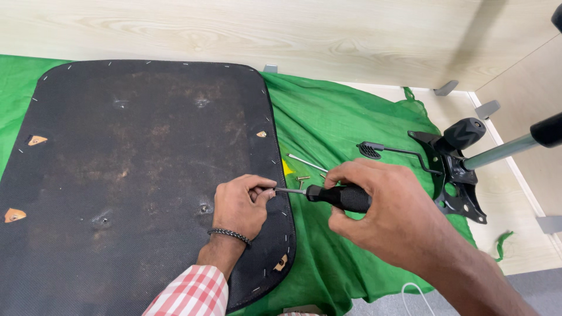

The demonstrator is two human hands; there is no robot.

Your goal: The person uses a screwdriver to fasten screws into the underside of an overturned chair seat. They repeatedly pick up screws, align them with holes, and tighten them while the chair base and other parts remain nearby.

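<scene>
Right hand [380, 202]: nearest the lens, closed around screwdriver [339, 196] handle.
Screwdriver: level, over green cloth [345, 129], shaft tip at left fingers.
Left hand [240, 205]: on seat pad [134, 175] edge, fingertips pinched at the tip.
Screws [302, 179]: loose on cloth, just beyond shaft.
Chair mechanism [453, 169]: right, on cloth edge.
</scene>
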